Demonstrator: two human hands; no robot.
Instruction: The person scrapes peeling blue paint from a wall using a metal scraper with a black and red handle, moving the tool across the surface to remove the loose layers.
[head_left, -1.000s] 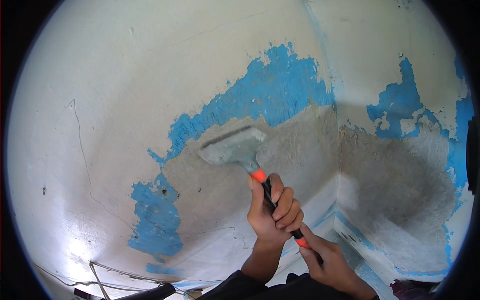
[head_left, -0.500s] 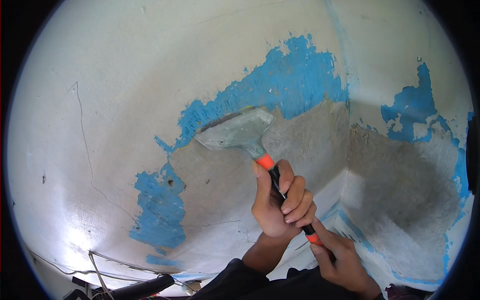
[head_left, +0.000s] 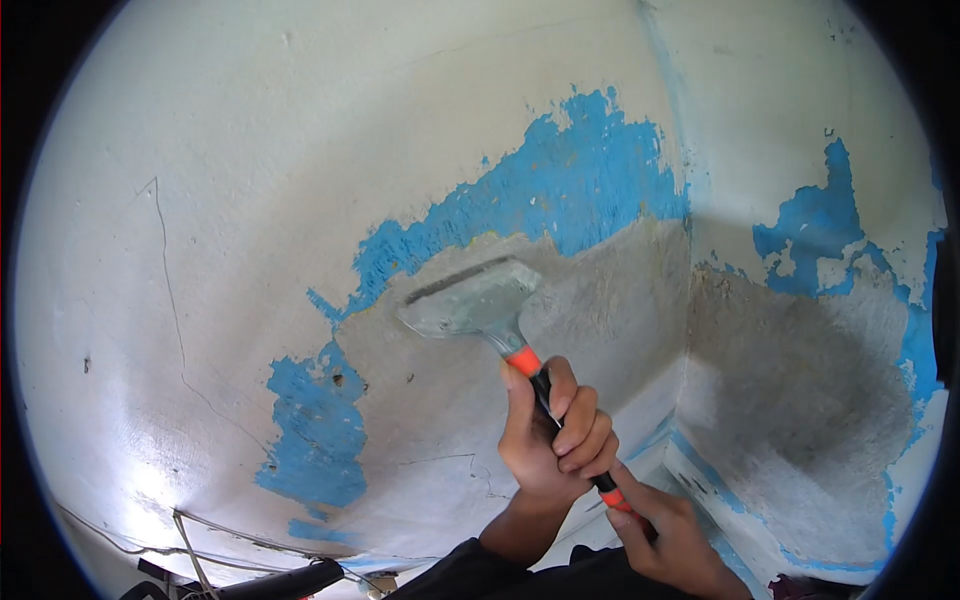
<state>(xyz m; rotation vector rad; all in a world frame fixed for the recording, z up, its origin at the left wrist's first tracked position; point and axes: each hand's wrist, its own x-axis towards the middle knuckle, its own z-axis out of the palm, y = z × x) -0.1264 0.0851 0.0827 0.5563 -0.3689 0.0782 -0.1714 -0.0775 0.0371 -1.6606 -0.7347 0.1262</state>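
Observation:
A wide scraper (head_left: 475,300) with a grey metal head and a black and orange handle is tilted up against the wall. Its blade edge lies over bare grey plaster, a little below the edge of a blue paint patch (head_left: 560,180). My left hand (head_left: 550,440) is wrapped round the upper handle, thumb along the side near the orange collar. Lower down, my right hand (head_left: 665,530) grips the orange end of the same handle. Both hands are closed.
Pale paint covers the wall (head_left: 250,190) above and to the left. Another blue patch (head_left: 315,430) sits lower left, beside a small hole. A wall corner runs down at right, with more blue paint (head_left: 815,225) beyond it. Cables (head_left: 250,540) and a dark tube (head_left: 285,580) are at lower left.
The scraper's blade has moved down from the edge of the blue paint onto the grey plaster. Both hands have come slightly down and left with it, still gripping the handle.

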